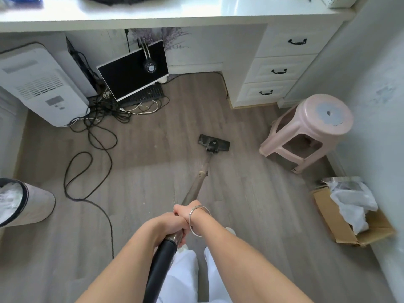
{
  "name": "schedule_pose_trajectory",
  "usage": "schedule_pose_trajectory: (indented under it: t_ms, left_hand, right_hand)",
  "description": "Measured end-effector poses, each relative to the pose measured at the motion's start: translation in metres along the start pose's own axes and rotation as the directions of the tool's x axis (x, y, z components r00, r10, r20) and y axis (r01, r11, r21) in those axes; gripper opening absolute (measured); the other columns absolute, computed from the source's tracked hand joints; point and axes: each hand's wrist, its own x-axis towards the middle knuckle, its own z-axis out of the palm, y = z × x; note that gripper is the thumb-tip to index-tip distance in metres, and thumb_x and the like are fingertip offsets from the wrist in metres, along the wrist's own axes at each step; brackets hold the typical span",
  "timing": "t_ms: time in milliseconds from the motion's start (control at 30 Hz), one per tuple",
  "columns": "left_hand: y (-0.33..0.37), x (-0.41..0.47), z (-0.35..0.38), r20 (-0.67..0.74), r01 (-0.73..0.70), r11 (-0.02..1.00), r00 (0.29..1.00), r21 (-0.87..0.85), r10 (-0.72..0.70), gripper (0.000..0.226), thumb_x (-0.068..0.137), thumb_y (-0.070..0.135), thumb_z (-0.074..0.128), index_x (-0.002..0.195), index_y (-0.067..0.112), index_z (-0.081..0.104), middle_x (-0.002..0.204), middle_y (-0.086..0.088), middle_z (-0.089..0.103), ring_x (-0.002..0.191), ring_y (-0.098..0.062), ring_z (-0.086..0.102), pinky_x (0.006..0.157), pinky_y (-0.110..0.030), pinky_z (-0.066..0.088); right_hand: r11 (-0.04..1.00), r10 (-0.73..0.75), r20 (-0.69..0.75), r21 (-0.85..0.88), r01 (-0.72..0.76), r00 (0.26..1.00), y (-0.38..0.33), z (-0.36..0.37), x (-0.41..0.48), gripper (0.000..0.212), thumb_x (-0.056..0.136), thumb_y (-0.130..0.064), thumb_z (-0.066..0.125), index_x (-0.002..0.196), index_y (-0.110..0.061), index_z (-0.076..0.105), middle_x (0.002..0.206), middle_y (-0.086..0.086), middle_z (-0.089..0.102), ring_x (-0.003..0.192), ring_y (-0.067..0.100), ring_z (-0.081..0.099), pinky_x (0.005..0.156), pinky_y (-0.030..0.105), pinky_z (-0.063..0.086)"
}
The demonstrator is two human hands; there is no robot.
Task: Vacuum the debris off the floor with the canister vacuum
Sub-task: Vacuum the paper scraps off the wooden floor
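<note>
The canister is out of sight. Both hands, left hand [166, 224] and right hand [182, 212], clasp the wand [194, 189], which points toward one o'clock; its floor head [213, 142] rests on the wood floor [153, 171], mid-room.

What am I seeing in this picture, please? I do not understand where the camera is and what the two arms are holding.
The camera sits on a person's head and looks forward and down, so the two bare arms at the bottom are the person's own. Both hands grip one long tube: the left hand lower, near the black hose, and the right hand, with a metal bangle at the wrist, just ahead of it. This tube is the vacuum wand. Its dark floor head rests flat on the grey wooden floor.

Around it you see a pink stool, a cardboard box, loose black cables, a monitor standing on the floor under a white desk, and a white appliance.
</note>
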Motion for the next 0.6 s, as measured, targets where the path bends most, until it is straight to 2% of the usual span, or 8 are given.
schedule_pose_trajectory:
  t_ms: [100,200,267,367,467,533,600]
  left_hand:
    - [-0.005,-0.006,-0.009,0.009,-0.021,0.998,1.000,0.063,0.020,0.025,0.061,-0.003,0.046,0.085,0.001,0.049,0.049,-0.015,0.055,0.048,-0.025,0.051,0.057,-0.028,0.044]
    - [-0.010,-0.011,-0.012,0.010,-0.026,0.996,1.000,0.087,0.025,0.016,0.072,-0.006,0.043,0.085,0.002,0.048,0.049,-0.014,0.054,0.046,-0.025,0.050,0.054,-0.026,0.044]
    - [-0.014,-0.013,-0.011,0.017,-0.020,0.997,1.000,0.081,0.019,0.014,0.076,-0.008,0.042,0.083,0.003,0.047,0.053,-0.014,0.052,0.041,-0.023,0.050,0.046,-0.023,0.045]
    - [-0.018,-0.010,-0.010,0.021,0.004,0.997,1.000,0.081,-0.005,0.014,0.078,-0.008,0.043,0.085,0.004,0.047,0.061,-0.014,0.051,0.039,-0.020,0.051,0.040,-0.022,0.046]
    - [-0.022,-0.005,-0.006,0.022,0.008,0.995,1.000,0.101,-0.011,0.010,0.078,-0.006,0.046,0.082,0.003,0.048,0.059,-0.012,0.051,0.039,-0.019,0.051,0.044,-0.023,0.046]
    - [-0.026,-0.001,-0.002,0.021,0.012,0.994,1.000,0.112,-0.014,0.010,0.077,-0.005,0.047,0.082,0.003,0.050,0.061,-0.012,0.051,0.039,-0.019,0.051,0.049,-0.025,0.047]
    - [-0.030,0.001,0.000,0.023,0.015,0.993,1.000,0.118,-0.018,0.010,0.075,-0.004,0.049,0.083,0.002,0.052,0.063,-0.014,0.053,0.040,-0.020,0.052,0.049,-0.025,0.047]
  right_hand:
    - [0.999,-0.012,-0.035,0.031,0.013,0.999,0.000,0.013,-0.002,0.036,0.083,-0.021,0.057,0.115,-0.006,0.060,0.092,0.007,0.057,0.080,0.025,0.053,0.068,0.026,0.040]
    - [0.999,-0.006,-0.044,0.035,0.008,0.999,0.003,0.021,-0.006,0.026,0.084,-0.022,0.056,0.106,-0.009,0.060,0.092,0.007,0.058,0.081,0.026,0.053,0.069,0.026,0.040]
    - [1.000,0.003,-0.049,0.028,-0.001,0.999,0.006,0.024,-0.006,0.017,0.084,-0.023,0.055,0.097,-0.012,0.056,0.091,0.007,0.058,0.080,0.026,0.053,0.069,0.026,0.039]
    - [1.000,0.005,-0.034,-0.014,-0.006,0.999,0.010,0.025,-0.003,0.017,0.084,-0.026,0.055,0.094,-0.012,0.054,0.092,0.007,0.057,0.081,0.026,0.052,0.070,0.026,0.039]
    - [0.996,-0.008,-0.004,-0.086,0.008,1.000,0.013,0.021,-0.002,0.018,0.086,-0.027,0.054,0.094,-0.012,0.054,0.091,0.007,0.055,0.076,0.026,0.052,0.061,0.025,0.039]
    - [0.995,0.003,0.031,-0.095,0.000,1.000,0.018,0.017,-0.002,0.017,0.086,-0.026,0.053,0.094,-0.011,0.053,0.081,0.007,0.055,0.058,0.024,0.050,0.047,0.023,0.036]
    - [0.998,0.031,0.064,-0.062,-0.027,0.997,0.024,0.015,-0.003,0.016,0.085,-0.026,0.054,0.087,-0.010,0.055,0.066,0.005,0.051,0.048,0.018,0.046,0.042,0.020,0.037]
